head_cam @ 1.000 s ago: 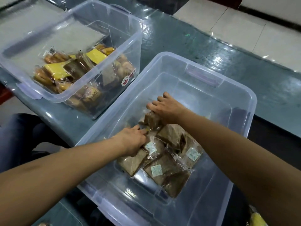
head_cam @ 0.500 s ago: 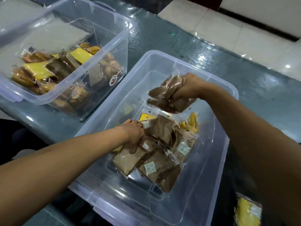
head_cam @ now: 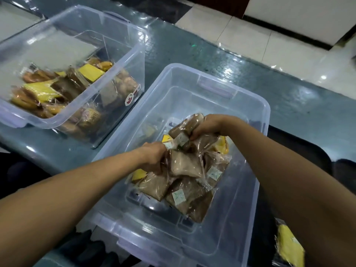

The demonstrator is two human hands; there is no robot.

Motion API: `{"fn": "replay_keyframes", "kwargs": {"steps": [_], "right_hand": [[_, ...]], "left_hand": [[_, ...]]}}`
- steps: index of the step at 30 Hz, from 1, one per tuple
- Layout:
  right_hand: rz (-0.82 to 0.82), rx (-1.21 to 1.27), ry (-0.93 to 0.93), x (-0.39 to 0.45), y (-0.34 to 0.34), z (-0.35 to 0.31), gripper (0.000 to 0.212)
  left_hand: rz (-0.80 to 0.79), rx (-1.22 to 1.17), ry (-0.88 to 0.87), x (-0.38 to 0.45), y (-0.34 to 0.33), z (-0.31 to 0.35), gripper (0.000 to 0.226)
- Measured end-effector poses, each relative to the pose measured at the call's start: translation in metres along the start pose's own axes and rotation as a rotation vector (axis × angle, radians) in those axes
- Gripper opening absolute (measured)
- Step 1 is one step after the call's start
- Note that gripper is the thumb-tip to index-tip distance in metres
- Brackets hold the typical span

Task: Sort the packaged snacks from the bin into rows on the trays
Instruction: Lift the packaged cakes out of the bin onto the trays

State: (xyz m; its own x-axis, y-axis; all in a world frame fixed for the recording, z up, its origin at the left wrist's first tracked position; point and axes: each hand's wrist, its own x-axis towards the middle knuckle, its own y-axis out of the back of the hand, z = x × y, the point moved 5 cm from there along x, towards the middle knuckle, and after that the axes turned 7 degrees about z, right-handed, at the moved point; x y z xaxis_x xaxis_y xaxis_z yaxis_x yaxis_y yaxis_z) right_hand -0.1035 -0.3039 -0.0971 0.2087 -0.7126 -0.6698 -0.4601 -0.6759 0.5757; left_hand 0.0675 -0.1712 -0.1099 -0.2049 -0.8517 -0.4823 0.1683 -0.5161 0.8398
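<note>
1. The near clear bin (head_cam: pixel 256 120) sits on the dark glossy worktop (head_cam: pixel 289 89), and both forearms reach down into it
2. The right hand (head_cam: pixel 207 125) has its fingers curled round the top of a bunch of brown wrapped snacks (head_cam: pixel 185 128), held above the pile at the far middle of this bin
3. The left hand (head_cam: pixel 154 158) grips the edge of another brown snack packet (head_cam: pixel 185 164), with its fingers closed on the clear wrapper; how many packets it has hold of I cannot tell
4. More brown packets (head_cam: pixel 185 195) with small pale labels lie overlapping on the floor of the near bin, below and between the 2 hands
5. Yellow packets (head_cam: pixel 139 173) show at the edges of that pile, 1 just under the left wrist and others behind the right hand
6. The far clear bin (head_cam: pixel 115 27) stands to the left on the same worktop, apart from the near bin, and holds a mixed heap of yellow, brown and golden packaged snacks (head_cam: pixel 63 87)
7. A red and white sticker (head_cam: pixel 130 99) is on the side wall of the far bin
8. A yellow wrapped snack (head_cam: pixel 289 247) lies outside the near bin at the lower right
9. Pale floor tiles (head_cam: pixel 250 41) lie beyond the worktop
</note>
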Motion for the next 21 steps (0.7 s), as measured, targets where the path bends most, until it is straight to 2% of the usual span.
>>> {"fn": "replay_keyframes", "kwargs": {"steps": [3, 6, 11, 15, 16, 17, 18, 20, 21], "right_hand": [[0.218, 0.098, 0.105, -0.011, 0.027, 0.001, 0.044], [0.397, 0.271, 0.166, -0.027, 0.054, 0.006, 0.029], [0.565, 0.372, 0.236, -0.051, 0.076, 0.01, 0.029], [0.64, 0.313, 0.242, -0.064, 0.087, 0.011, 0.031], [0.636, 0.242, 0.219, -0.067, 0.09, 0.011, 0.034], [0.618, 0.162, 0.189, -0.069, 0.091, 0.012, 0.039], [0.593, 0.086, 0.153, -0.072, 0.092, 0.012, 0.044], [0.536, -0.089, 0.095, -0.078, 0.09, 0.011, 0.048], [0.503, -0.188, 0.077, -0.08, 0.088, 0.01, 0.048]], "left_hand": [[0.032, -0.048, -0.032, -0.004, 0.013, 0.001, 0.034], [0.034, -0.021, -0.085, -0.015, 0.032, 0.006, 0.022], [0.075, -0.097, -0.146, -0.051, 0.075, 0.012, 0.035], [0.103, -0.261, -0.191, -0.074, 0.115, 0.011, 0.095], [0.096, -0.245, -0.188, -0.071, 0.118, 0.013, 0.103], [0.079, -0.197, -0.176, -0.064, 0.116, 0.019, 0.1], [0.043, -0.145, -0.162, -0.054, 0.108, 0.027, 0.089], [-0.084, -0.125, -0.135, -0.03, 0.079, 0.045, 0.042], [-0.151, -0.138, -0.118, -0.019, 0.061, 0.052, 0.028]]}}
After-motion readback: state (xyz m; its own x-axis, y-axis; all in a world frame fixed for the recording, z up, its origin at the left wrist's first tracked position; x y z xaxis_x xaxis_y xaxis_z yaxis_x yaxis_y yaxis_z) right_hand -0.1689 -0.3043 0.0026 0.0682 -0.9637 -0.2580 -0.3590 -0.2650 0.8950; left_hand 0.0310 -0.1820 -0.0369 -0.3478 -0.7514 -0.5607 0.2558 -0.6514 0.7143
